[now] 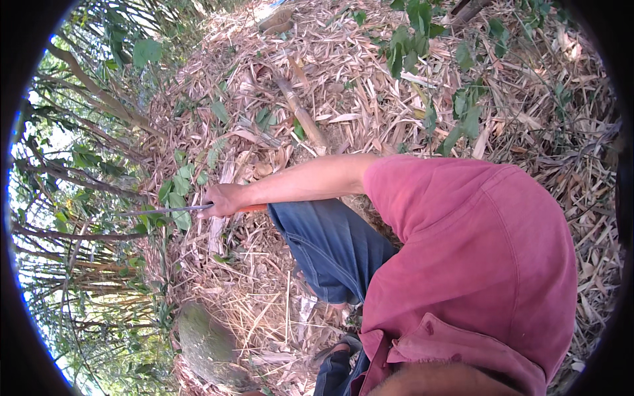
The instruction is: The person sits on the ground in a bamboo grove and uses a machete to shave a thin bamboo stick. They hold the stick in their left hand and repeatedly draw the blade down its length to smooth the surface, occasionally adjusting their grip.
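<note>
Stretched out toward the left side of the view, my right hand (223, 200) is closed around a machete (168, 210). Its thin grey blade is seen nearly edge-on and points left toward green leaves (177, 198). A strip of orange (254, 208), apparently its handle, shows behind the hand, next to my bent knee in blue jeans (330, 244). My pink sleeve and shirt (475, 264) fill much of the lower right. My left hand is not in view.
Dry leaf litter (356, 86) covers the ground. A cut bamboo length (300, 112) lies beyond my arm. A mossy rock (205, 343) sits at lower left, near thin stems and branches (86, 178). Leafy vines (413, 39) hang at the top; a brown shoe-like shape (276, 22) is there too.
</note>
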Available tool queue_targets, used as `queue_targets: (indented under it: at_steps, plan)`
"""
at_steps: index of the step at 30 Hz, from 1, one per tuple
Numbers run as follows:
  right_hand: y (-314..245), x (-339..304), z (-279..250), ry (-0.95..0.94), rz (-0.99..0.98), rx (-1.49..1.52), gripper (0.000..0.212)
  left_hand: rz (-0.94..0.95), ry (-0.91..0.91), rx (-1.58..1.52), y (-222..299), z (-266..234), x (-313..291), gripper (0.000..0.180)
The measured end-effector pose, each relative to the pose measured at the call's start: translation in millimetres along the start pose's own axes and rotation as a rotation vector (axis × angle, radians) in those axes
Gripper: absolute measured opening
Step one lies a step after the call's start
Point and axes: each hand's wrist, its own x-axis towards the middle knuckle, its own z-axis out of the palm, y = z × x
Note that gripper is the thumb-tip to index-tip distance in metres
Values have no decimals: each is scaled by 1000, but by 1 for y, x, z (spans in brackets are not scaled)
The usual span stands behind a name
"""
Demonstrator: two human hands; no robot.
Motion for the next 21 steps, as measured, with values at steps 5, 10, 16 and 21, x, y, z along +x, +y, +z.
queue_targets:
  at_steps: [5, 10, 16, 21]
  plan:
    - [7, -1, 3, -37, -14, -4, 47, -17, -15, 32, -1, 0, -6, 20]
    - [13, 0, 4, -83, 5, -11, 48, -31, -25, 59, -4, 0, -6, 20]
    - [-4, -4, 0, -171, 65, -21, 46, -22, -27, 96, 1, -5, -6, 20]
    - [0, -3, -1, -214, 113, -42, 45, -3, -31, 142, 6, -9, -2, 20]
